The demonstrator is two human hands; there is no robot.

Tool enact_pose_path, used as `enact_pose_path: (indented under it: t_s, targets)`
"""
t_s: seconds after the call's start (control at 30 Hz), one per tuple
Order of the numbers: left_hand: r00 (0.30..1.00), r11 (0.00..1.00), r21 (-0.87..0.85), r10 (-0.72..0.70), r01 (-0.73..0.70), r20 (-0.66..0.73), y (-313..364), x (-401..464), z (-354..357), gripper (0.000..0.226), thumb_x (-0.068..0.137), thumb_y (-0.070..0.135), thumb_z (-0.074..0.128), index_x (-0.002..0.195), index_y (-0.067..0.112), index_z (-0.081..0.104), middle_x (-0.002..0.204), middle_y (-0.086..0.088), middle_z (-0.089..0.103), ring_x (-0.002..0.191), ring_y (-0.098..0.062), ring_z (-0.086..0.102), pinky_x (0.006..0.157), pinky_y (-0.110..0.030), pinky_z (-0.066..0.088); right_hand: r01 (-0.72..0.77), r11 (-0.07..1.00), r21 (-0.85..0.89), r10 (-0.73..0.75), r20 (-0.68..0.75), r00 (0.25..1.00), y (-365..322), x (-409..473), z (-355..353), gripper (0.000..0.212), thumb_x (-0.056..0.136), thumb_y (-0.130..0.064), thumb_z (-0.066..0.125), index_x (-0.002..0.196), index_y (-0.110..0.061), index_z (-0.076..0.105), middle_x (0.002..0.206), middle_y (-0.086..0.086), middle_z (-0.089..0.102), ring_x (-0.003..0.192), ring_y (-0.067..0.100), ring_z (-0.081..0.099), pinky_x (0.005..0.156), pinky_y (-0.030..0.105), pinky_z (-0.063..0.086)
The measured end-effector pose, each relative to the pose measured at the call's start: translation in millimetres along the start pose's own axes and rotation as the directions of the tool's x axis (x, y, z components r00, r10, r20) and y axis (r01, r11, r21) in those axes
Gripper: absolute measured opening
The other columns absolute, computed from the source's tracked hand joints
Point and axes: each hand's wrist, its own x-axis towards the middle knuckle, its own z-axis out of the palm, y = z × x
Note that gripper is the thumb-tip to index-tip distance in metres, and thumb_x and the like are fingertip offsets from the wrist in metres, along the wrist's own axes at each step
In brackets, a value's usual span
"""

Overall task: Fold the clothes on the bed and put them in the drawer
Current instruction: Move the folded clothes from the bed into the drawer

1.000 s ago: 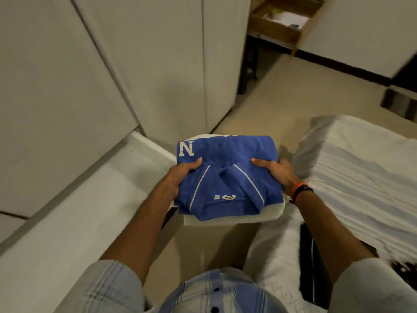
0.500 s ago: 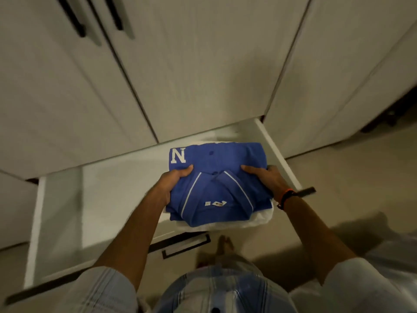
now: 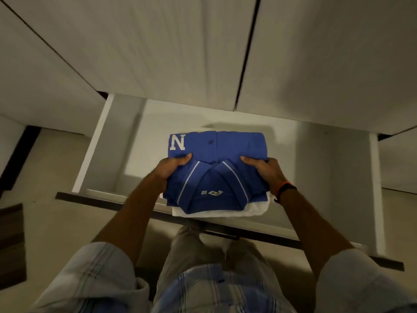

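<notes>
A folded blue polo shirt (image 3: 228,150) with a white "N" lies on top of a folded white garment (image 3: 255,210). I hold this small stack in the air over the front part of an open white drawer (image 3: 316,168). My left hand (image 3: 171,170) grips the stack's left side, thumb on top. On the right side my right hand (image 3: 264,171) grips it the same way; an orange and black band sits on that wrist. The drawer's visible floor is bare.
White wardrobe doors (image 3: 158,53) rise behind the drawer. The drawer's dark front edge (image 3: 108,203) runs across just in front of my legs. A dark mat (image 3: 11,242) lies on the beige floor at the left.
I have turned from the bed to face the drawer squarely. The stack, held the same way in both hands, has moved from the drawer's right end to above its middle.
</notes>
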Motion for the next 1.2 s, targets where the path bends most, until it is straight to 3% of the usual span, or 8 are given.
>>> enact_pose_path:
  t_s: [0.5,0.63,0.77,0.9,0.97,1.03,1.1,1.2]
  targets:
    - [0.993,0.983,-0.164,-0.071,0.086,0.094,-20.6,137.7,-125.9,0.062,0.07,0.035,0.08,0.125,0.01,0.064,0.115,-0.012,0.072,0.106,-0.032,0.069,0.089,-0.044,0.055,-0.116,0.982,-0.146,0.122,0.037,0.992,9.7,111.3,148.3,0.037,0.082,-0.028,0.079,0.113,-0.013,0.065,0.111,0.004,0.07,0.1,0.021,0.065,0.081,0.033,0.053]
    - [0.998,0.954,-0.292,-0.063,0.07,0.032,-45.4,148.0,-125.9,0.065,0.071,0.035,0.08,0.128,0.011,0.062,0.118,-0.011,0.071,0.108,-0.031,0.068,0.089,-0.044,0.055,-0.074,0.956,-0.283,0.085,0.026,0.996,-4.3,137.1,163.6,0.051,0.073,-0.034,0.082,0.118,-0.014,0.065,0.113,0.006,0.071,0.104,0.028,0.065,0.094,0.047,0.053]
    - [0.976,0.835,-0.535,-0.204,0.13,-0.08,-81.5,130.4,-95.2,0.056,0.078,0.036,0.08,0.127,0.015,0.064,0.12,-0.01,0.07,0.107,-0.034,0.067,0.093,-0.055,0.053,0.149,0.774,-0.615,-0.135,0.069,0.988,-35.2,162.5,194.3,0.052,0.082,-0.034,0.074,0.128,-0.014,0.058,0.125,0.011,0.065,0.113,0.033,0.06,0.096,0.042,0.05]
    - [0.949,0.674,-0.716,-0.312,0.183,-0.051,-101.3,120.0,-59.2,0.057,0.082,0.037,0.076,0.132,0.017,0.059,0.128,-0.01,0.066,0.112,-0.037,0.064,0.094,-0.06,0.051,0.318,0.409,-0.855,-0.296,0.206,0.933,-59.7,181.4,234.7,0.053,0.09,-0.036,0.064,0.136,-0.016,0.048,0.129,0.011,0.06,0.118,0.036,0.056,0.103,0.048,0.041]
    - [0.933,0.727,-0.649,-0.353,0.222,-0.076,-88.2,114.3,-57.8,0.068,0.077,0.039,0.078,0.136,0.014,0.054,0.135,-0.012,0.06,0.116,-0.035,0.062,0.097,-0.053,0.051,0.344,0.269,-0.9,-0.369,0.233,0.9,-61.1,181.1,243.5,0.062,0.09,-0.035,0.065,0.143,-0.013,0.041,0.135,0.014,0.055,0.125,0.037,0.05,0.11,0.049,0.032]
    - [0.829,0.875,-0.402,-0.424,0.271,-0.365,-74.8,116.5,-70.4,0.082,0.076,0.032,0.079,0.144,0.004,0.041,0.141,-0.014,0.051,0.126,-0.036,0.054,0.1,-0.045,0.049,0.322,0.307,-0.895,-0.451,0.161,0.878,-56.1,168.1,241.4,0.072,0.089,-0.035,0.068,0.147,-0.009,0.035,0.144,0.015,0.047,0.134,0.036,0.041,0.115,0.049,0.025]
    - [0.749,0.987,0.006,-0.117,0.16,-0.653,-56.4,118.4,-91.1,0.107,0.062,0.034,0.076,0.152,0.008,0.022,0.149,-0.016,0.036,0.133,-0.037,0.045,0.103,-0.049,0.047,0.295,0.502,-0.813,-0.521,-0.013,0.853,-40.0,146.9,232.1,0.077,0.085,-0.037,0.073,0.145,-0.006,0.036,0.147,0.015,0.042,0.136,0.035,0.038,0.115,0.049,0.028]
    - [0.808,0.92,0.367,0.319,-0.139,-0.495,-28.0,136.4,-114.8,0.103,0.066,0.039,0.071,0.153,0.016,0.022,0.155,-0.009,0.029,0.141,-0.033,0.035,0.108,-0.053,0.041,0.126,0.791,-0.598,-0.388,-0.331,0.86,2.8,113.0,220.7,0.09,0.08,-0.046,0.077,0.146,-0.003,0.033,0.148,0.017,0.034,0.134,0.038,0.037,0.109,0.053,0.035]
